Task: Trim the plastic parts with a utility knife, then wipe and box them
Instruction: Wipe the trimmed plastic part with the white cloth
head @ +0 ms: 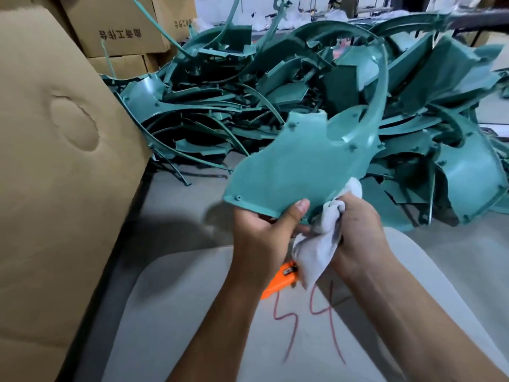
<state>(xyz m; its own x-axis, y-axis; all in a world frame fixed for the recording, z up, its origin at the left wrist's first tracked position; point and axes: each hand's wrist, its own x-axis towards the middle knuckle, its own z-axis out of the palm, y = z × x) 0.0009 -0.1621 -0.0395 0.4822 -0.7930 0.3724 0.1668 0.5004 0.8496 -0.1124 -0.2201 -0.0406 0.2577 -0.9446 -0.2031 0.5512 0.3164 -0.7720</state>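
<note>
Over the counter (170,216) | left hand (261,235) fingers pinch the part (297,166) by its near edge, held up in front of the pile (275,92) | right hand (358,230) fingers bunch the rag (316,249) vs underside | tip imo: firm grip, long strokes, flip b4 boxing | knife (279,279) on counter, box (55,161) left

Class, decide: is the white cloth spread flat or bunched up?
Bunched: the right hand grips the white cloth crumpled against the teal part, one end dangling.

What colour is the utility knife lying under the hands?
Bright orange. The utility knife shows in the head view, partly hidden by the white cloth.
</note>
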